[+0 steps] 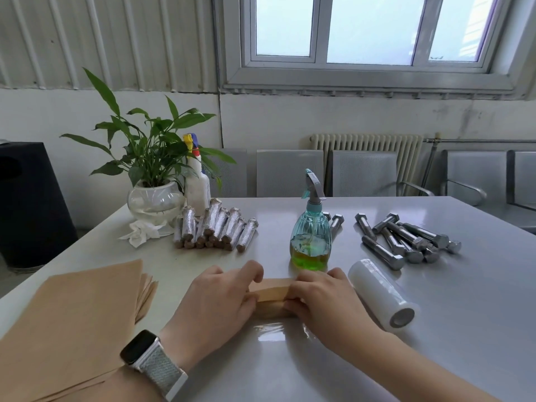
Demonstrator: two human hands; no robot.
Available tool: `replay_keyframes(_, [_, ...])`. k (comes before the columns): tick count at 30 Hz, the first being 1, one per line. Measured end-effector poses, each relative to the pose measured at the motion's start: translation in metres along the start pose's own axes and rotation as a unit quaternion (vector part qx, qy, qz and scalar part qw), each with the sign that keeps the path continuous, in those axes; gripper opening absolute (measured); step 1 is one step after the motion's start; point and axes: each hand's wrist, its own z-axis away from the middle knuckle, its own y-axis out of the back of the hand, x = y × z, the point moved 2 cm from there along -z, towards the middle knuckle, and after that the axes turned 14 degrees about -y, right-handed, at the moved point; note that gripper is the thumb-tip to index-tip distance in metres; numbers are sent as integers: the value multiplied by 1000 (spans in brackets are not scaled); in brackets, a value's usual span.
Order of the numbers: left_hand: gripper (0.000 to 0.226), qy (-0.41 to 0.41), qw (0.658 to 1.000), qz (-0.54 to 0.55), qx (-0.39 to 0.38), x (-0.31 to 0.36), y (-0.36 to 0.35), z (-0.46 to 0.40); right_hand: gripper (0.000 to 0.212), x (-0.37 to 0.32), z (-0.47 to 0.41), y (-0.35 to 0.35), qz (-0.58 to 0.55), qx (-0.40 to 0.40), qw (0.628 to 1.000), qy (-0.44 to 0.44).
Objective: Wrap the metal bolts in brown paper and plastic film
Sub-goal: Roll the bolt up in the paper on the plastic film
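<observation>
Both hands are working one brown paper bundle (271, 295), lying with its long axis left to right across the table (435, 329). The left hand (216, 306) is gripping its left end, the right hand (322, 300) is curling round the right end, the middle showing between them. Clear plastic film (268, 332) is lying just in front. No readable writing anywhere.

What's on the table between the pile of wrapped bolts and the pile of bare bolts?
In the head view, the teal spray bottle of green liquid stands between the wrapped bolts and the bare bolts.
</observation>
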Motion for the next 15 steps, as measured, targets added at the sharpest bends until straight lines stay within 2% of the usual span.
replay_keyframes(5, [25,-32,994,-101,-13,6,-1,-7,18,1,-5,-1,-68,-38,997,-26])
replay_keyframes(9, [19,-39,994,-105,-11,7,-5,-10,14,4,-8,-5,-77,-60,994,-44])
replay_keyframes(12, [10,-114,985,-129,0,12,-5,-8,12,6,-9,-6,-99,-85,990,-53])
replay_keyframes(15, [17,-159,979,-128,2,11,-10,0,13,6,-13,-5,-115,-109,986,-58])
